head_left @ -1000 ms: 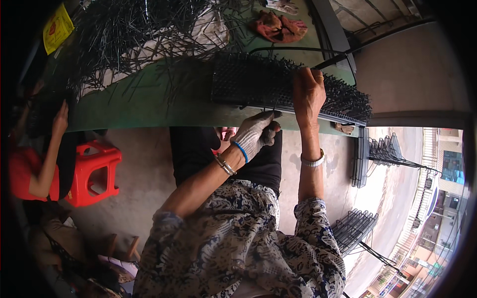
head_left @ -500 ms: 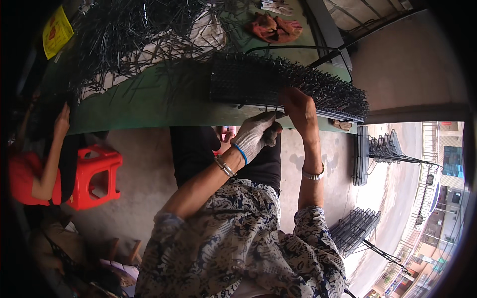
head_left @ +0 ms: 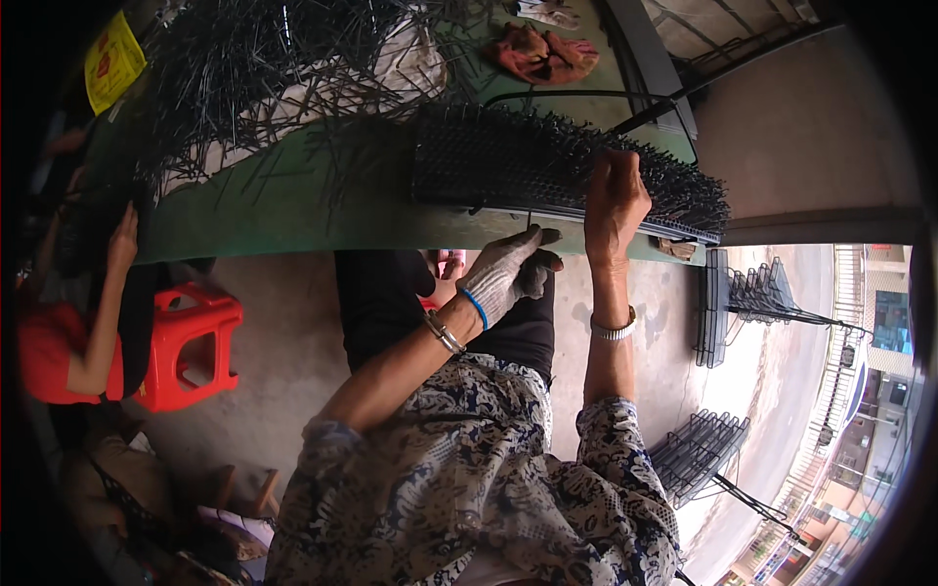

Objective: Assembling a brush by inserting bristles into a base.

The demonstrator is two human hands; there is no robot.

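My left hand wears a pale knit glove with a blue cuff and dark, dirty fingertips. A thin black rod stands up from its fingers, just in front of the table edge. Bare and closed, my right hand is over the front side of a long black perforated rack. Whatever its fingers may hold is hidden. Several thin black rods fill the rack densely, their ends sticking up toward its right part.
On the green table, a large heap of black rods lies over a pale cloth. A reddish cloth lies behind the rack. A red stool and another person's arm are at left; wire racks stand at right.
My right hand has moved from beside the left hand's fingertips to the right and up over the rack. One rod now shows above my left hand instead of two.
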